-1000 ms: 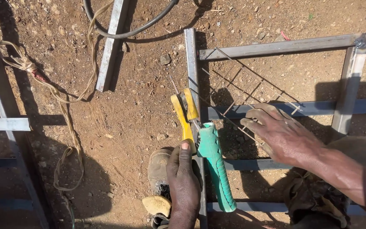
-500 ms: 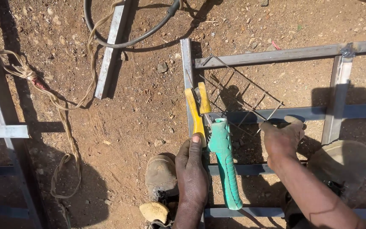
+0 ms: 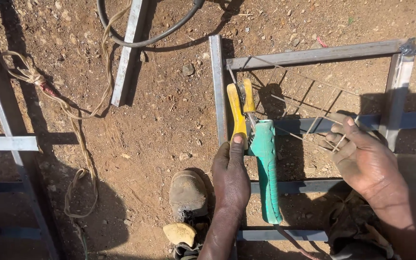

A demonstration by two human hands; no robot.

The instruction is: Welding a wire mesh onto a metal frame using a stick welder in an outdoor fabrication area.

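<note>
We see the left hand (image 3: 231, 175) closed around a welding electrode holder (image 3: 266, 168) — yellow jaws up top, green taped handle running down toward the bottom edge — thumb pressed up along one yellow arm. The holder lies just beside the upright bar of a grey steel frame (image 3: 314, 54) resting on the reddish dirt ground (image 3: 160, 125), its tip close to the frame's upper left corner.

The right hand (image 3: 367, 161) is over to the right, fingers curled and pinching a fan of thin welding rods (image 3: 309, 98); the rods spread up and left across the frame opening toward the holder's jaws. We can't tell whether any rod tip is actually seated in the jaws.

Below the left hand, a worn dusty boot (image 3: 188, 195) stands on the dirt, toe pointing up the picture; a second boot's pale toe (image 3: 179, 233) shows just beneath it. Another steel frame (image 3: 6, 143) runs down the left edge. A tan rope (image 3: 80, 115) snakes across the ground between the frames, and a black cable (image 3: 150, 38) loops past a loose steel bar (image 3: 130, 53) at the top.
</note>
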